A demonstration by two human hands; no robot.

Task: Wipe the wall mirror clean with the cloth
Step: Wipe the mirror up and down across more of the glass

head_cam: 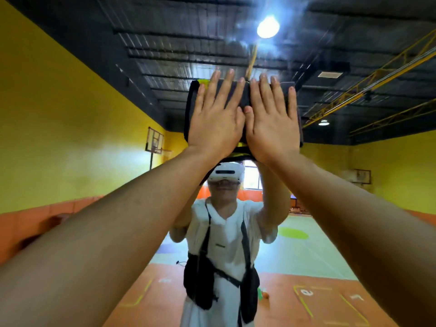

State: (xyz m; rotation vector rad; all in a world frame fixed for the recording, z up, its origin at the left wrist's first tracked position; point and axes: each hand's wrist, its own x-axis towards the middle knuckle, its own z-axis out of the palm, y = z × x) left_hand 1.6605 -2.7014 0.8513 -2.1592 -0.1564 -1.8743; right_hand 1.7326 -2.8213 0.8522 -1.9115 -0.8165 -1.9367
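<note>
Where hands [214, 123] [271, 126] press (flat), cloth [191, 114] lies.

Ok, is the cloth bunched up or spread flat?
Spread flat: the dark cloth lies as a broad rectangle under the left hand and right hand, both open-palmed, edges showing around them.

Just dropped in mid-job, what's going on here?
A person stands facing the mirror with both arms raised. The left hand and right hand lie flat side by side, fingers straight, pressing a dark cloth against the glass high up, above their reflected head. How much of the mirror is already clean cannot be told.
</note>
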